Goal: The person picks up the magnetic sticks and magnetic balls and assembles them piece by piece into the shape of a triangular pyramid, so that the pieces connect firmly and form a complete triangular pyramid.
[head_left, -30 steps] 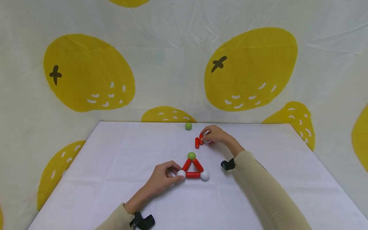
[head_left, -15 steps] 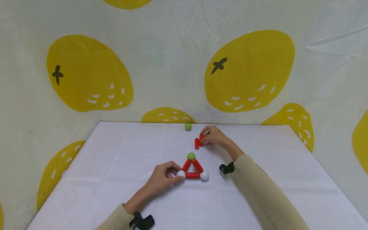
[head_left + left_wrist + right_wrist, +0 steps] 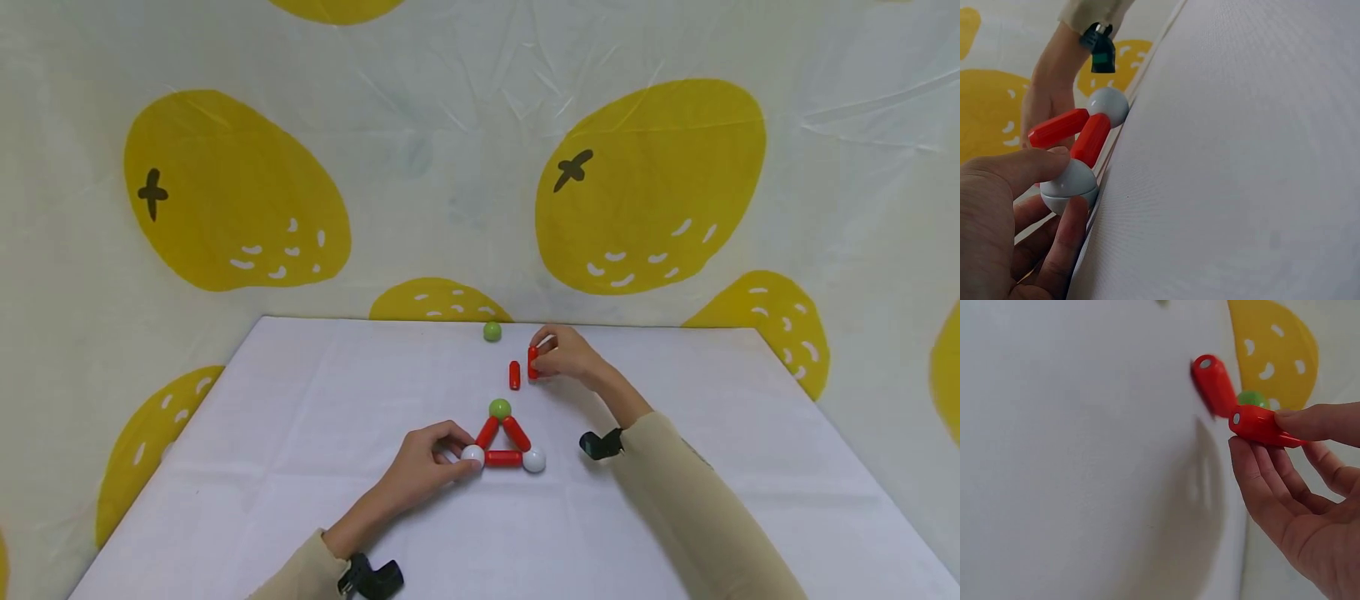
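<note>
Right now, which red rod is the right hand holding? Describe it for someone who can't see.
On the white table, look past the triangle toward the far edge. Two red rods are there; it is the right one, pinched by the right hand, while the loose rod lies untouched.

A red rod (image 3: 532,362), a short capsule with a small metal disc at its end, sits pinched at the right hand's (image 3: 567,354) fingertips, lifted just beside a second red rod (image 3: 514,374) that lies on the cloth beyond the triangle (image 3: 503,440). The triangle lies flat: three red rods joined by a green ball (image 3: 499,408) at its far corner and two white balls at the near corners. The left hand (image 3: 422,464) pinches the left white ball (image 3: 472,455).
</note>
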`<act>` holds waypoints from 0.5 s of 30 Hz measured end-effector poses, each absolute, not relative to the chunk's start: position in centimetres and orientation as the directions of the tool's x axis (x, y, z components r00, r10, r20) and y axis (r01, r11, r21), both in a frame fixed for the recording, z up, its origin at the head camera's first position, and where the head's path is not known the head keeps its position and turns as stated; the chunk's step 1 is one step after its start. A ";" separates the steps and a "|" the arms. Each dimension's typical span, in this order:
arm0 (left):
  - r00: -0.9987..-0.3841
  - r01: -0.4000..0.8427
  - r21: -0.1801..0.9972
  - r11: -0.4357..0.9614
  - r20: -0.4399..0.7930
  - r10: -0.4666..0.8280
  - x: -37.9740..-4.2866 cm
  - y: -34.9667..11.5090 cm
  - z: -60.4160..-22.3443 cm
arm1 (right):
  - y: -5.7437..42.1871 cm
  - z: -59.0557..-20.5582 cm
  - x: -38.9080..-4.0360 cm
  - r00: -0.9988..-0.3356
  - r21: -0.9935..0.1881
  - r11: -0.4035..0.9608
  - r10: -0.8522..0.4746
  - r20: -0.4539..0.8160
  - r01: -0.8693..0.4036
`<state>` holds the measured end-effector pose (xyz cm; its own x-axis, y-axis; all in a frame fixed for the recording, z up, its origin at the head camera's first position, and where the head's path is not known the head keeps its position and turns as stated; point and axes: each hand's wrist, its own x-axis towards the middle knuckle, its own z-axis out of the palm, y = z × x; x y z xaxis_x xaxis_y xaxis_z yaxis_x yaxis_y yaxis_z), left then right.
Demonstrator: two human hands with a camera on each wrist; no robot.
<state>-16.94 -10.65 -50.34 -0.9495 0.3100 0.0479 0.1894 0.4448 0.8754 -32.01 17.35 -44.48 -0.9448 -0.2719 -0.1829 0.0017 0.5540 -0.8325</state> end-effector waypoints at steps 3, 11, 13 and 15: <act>-0.951 0.180 0.873 0.454 0.036 0.308 -17.0 -10.6 -50.3 | 17.2 -43.5 -31.1 -0.946 -0.836 0.546 -0.295 -0.135 -0.051; -0.952 0.180 0.867 0.465 0.035 0.305 -17.1 -10.6 -50.2 | 15.6 -41.2 -28.3 -0.924 -0.824 0.523 -0.383 0.001 -0.218; -0.952 0.182 0.867 0.464 0.036 0.305 -17.1 -10.5 -50.2 | 15.2 -41.0 -27.7 -0.916 -0.826 0.511 -0.400 0.018 -0.240; -0.951 0.183 0.869 0.460 0.038 0.306 -17.2 -10.5 -50.2 | 14.9 -40.9 -27.2 -0.906 -0.830 0.493 -0.422 0.034 -0.261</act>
<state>-17.17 -10.47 -50.23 -0.9512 0.3063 0.0379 0.1828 0.4602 0.8688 -27.17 14.88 -40.92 -0.9059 -0.4221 0.0341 -0.2608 0.4926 -0.8303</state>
